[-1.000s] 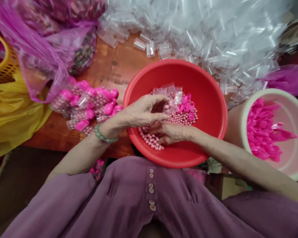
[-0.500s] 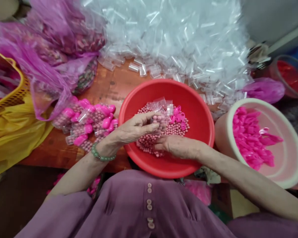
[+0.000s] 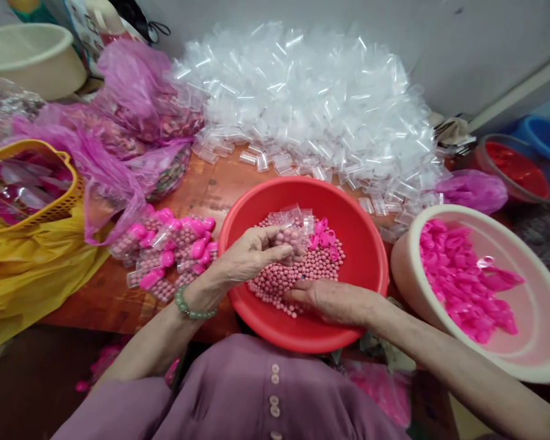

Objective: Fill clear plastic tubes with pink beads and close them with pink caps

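Note:
A red basin (image 3: 366,269) holds a bed of pink beads (image 3: 275,278). Over the beads, my left hand (image 3: 252,253), with a green bead bracelet at the wrist, is closed around a small clear container (image 3: 289,239) that has pink beads in it. My right hand (image 3: 330,298) lies low in the basin, its stretched fingers against the beads, with the tips partly out of sight. Just beyond my left hand are several empty clear containers (image 3: 296,215) and bright pink caps (image 3: 324,235).
Filled containers with pink caps (image 3: 169,247) lie left of the basin. Behind it rises a heap of clear containers (image 3: 302,104). A cream tub (image 3: 543,318) of pink pieces stands right. Purple bags (image 3: 132,73), a yellow basket (image 3: 76,183) and a yellow bag (image 3: 36,269) crowd the left.
The view has tilted up, showing more of the wall and the far left. Both hands stay over the basin; the left still holds the container, the right still touches the beads.

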`<state>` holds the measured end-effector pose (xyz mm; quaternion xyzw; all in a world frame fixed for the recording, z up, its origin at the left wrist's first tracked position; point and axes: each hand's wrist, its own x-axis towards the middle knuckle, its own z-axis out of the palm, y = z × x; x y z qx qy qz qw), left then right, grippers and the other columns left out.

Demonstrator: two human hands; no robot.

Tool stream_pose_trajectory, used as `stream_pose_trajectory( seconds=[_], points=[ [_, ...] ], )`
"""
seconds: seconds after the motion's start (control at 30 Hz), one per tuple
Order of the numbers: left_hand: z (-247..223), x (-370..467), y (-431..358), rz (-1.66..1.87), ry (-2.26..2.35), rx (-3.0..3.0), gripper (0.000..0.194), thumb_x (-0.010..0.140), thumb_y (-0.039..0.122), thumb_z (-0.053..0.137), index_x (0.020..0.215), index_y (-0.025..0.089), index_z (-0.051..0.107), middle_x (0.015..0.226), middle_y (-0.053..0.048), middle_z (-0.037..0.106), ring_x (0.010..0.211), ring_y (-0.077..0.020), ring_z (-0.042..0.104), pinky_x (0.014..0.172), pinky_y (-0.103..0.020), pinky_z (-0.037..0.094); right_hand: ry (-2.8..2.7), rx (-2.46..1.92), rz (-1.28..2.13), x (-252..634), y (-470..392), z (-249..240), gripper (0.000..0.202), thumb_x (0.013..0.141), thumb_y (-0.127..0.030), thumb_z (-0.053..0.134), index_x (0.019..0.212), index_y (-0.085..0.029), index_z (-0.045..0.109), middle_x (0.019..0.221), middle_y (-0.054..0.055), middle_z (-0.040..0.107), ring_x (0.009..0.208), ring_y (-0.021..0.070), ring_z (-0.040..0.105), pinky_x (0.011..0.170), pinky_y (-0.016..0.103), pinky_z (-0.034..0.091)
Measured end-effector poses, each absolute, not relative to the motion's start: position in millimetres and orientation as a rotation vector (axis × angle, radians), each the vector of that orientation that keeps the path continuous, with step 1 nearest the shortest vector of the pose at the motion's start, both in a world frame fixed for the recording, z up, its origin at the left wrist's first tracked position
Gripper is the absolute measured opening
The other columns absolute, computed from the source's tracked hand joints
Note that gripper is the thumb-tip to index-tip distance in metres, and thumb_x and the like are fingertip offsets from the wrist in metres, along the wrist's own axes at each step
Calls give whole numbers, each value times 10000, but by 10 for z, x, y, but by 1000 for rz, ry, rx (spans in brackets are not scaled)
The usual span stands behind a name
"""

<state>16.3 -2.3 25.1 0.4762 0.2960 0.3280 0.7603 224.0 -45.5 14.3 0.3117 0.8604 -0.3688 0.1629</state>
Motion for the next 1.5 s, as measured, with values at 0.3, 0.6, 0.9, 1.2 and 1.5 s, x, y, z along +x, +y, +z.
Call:
stream_pose_trajectory(
  seconds=[0.3,0.6,0.9,1.2,1.5],
  points=[
    [308,154,-4,725,674,1082,170,780,229,729,901,124,672,850,-36,671,847,-124,618,826,-256,476,2765,1187,-999,2466,-225,537,226,958,-230,513,1138,-162,632,1033,99,718,923,197,682,832,322,519],
    [188,108,-21,588,612,1004,301,861,297,668,1124,151,648,990,-66,662,853,-131,623,833,-281,500,3150,1346,-1186,2356,55,644,199,888,-270,669,1060,-174,646,862,23,717,750,114,658,705,216,516],
    [244,65,18,586,568,995,481,827,198,677,1302,170,607,1093,-101,669,1029,-191,610,851,-294,516,3054,1156,-1336,2149,232,643,278,853,-360,710,1050,-172,653,904,43,710,750,120,611,706,234,484],
    [178,39,67,577,496,828,229,739,178,756,945,129,670,838,-34,650,735,-106,620,718,-235,524,2879,1350,-1622,2140,228,561,335,813,-408,736,719,-184,504,628,-56,472,566,71,413,532,210,372],
    [213,10,68,598,449,734,300,758,181,762,1038,129,669,936,-76,705,833,-164,706,806,-287,577,2874,1724,-1240,2543,243,597,298,844,-456,674,991,-197,670,991,56,723,941,206,661,897,365,512]
  ],
)
